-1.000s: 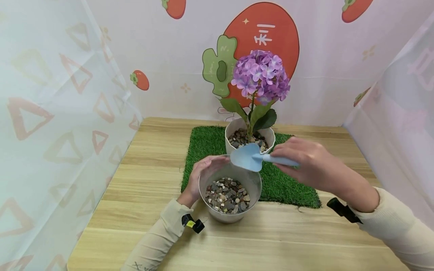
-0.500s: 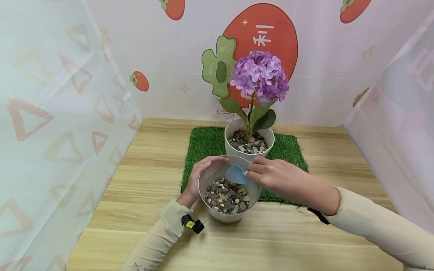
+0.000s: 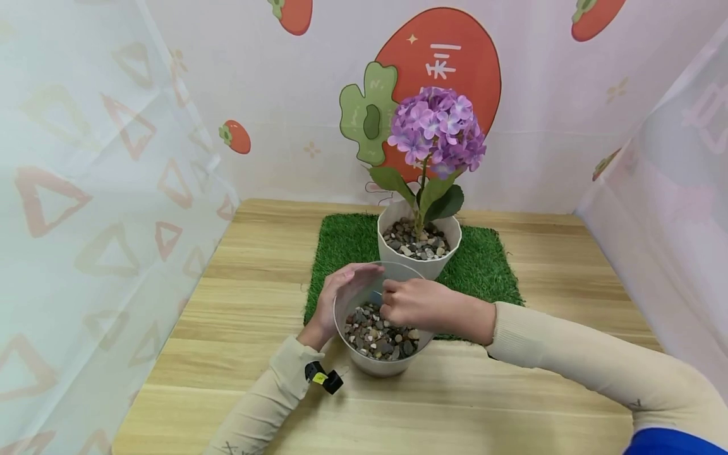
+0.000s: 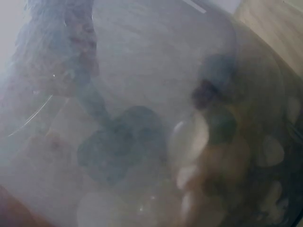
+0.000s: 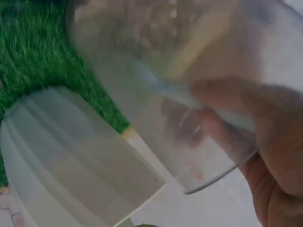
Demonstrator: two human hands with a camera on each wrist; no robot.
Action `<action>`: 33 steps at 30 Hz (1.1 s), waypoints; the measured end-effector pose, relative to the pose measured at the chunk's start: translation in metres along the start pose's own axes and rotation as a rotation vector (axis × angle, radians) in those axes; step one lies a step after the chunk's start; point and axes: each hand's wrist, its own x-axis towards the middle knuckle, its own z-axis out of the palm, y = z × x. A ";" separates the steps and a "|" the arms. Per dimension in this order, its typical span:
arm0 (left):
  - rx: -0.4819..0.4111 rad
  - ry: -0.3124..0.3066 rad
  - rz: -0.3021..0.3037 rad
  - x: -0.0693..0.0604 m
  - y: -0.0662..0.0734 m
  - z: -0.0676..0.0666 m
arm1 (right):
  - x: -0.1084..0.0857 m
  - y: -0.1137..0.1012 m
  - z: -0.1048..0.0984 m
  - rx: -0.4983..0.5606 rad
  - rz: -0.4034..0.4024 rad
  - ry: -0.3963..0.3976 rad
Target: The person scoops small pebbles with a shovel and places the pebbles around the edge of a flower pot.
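Note:
A clear plastic bucket (image 3: 378, 366) holding mixed pebbles (image 3: 375, 335) stands on the table. My left hand (image 3: 335, 300) curves round its left and far side and holds it. Inside the rim, my right hand (image 3: 418, 306) grips a light-blue hand trowel (image 5: 182, 94), seen through the clear wall in the right wrist view. The head view shows only a sliver of the trowel; my right hand covers the rest. Through the cloudy wall in the left wrist view, the trowel's bluish blade (image 4: 123, 142) appears beside blurred pebbles (image 4: 189, 137).
Just behind the bucket, a white pot (image 3: 418, 262) with pebbles and a purple hydrangea (image 3: 436, 129) stands on a green turf mat (image 3: 483, 265). The wooden table (image 3: 250, 272) has printed cloth walls (image 3: 284, 126) at the back and sides.
My right hand has swung left and down with the trowel, from in front of the white pot into the bucket at the pebbles. The left hand stays on the bucket.

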 end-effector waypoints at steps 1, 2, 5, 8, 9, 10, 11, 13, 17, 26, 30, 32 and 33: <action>-0.011 -0.001 -0.008 0.000 0.000 0.000 | 0.001 0.000 -0.001 0.034 -0.018 -0.012; -0.016 -0.004 -0.013 0.000 0.000 0.000 | 0.002 0.000 -0.002 0.060 -0.041 -0.015; -0.003 -0.004 -0.018 -0.001 0.000 -0.002 | 0.004 -0.001 -0.006 0.128 -0.095 -0.018; 0.004 -0.004 -0.012 0.000 -0.001 -0.003 | 0.005 -0.002 -0.005 0.175 -0.132 0.002; -0.003 -0.010 -0.008 0.000 -0.001 -0.003 | 0.005 -0.002 -0.005 0.192 -0.133 0.006; -0.010 -0.016 -0.003 0.000 -0.001 -0.003 | 0.004 0.000 -0.004 0.224 -0.131 0.012; -0.018 -0.026 0.003 0.000 -0.001 -0.003 | 0.003 0.001 -0.003 0.259 -0.131 0.024; -0.042 -0.054 0.013 0.000 -0.002 -0.003 | 0.000 0.005 0.000 0.355 -0.116 0.044; -0.075 -0.083 0.035 0.001 -0.001 -0.005 | -0.007 0.009 0.006 0.591 -0.065 0.080; -0.069 -0.053 0.011 0.002 0.004 -0.003 | -0.019 0.008 0.016 0.824 0.051 0.157; -0.074 -0.064 0.021 0.001 0.003 -0.003 | -0.024 0.007 0.017 0.945 0.139 0.151; -0.070 -0.072 0.033 0.001 0.002 -0.004 | -0.028 0.007 0.019 0.992 0.171 0.156; -0.067 -0.078 0.035 0.002 0.001 -0.004 | -0.030 0.006 0.020 1.006 0.181 0.164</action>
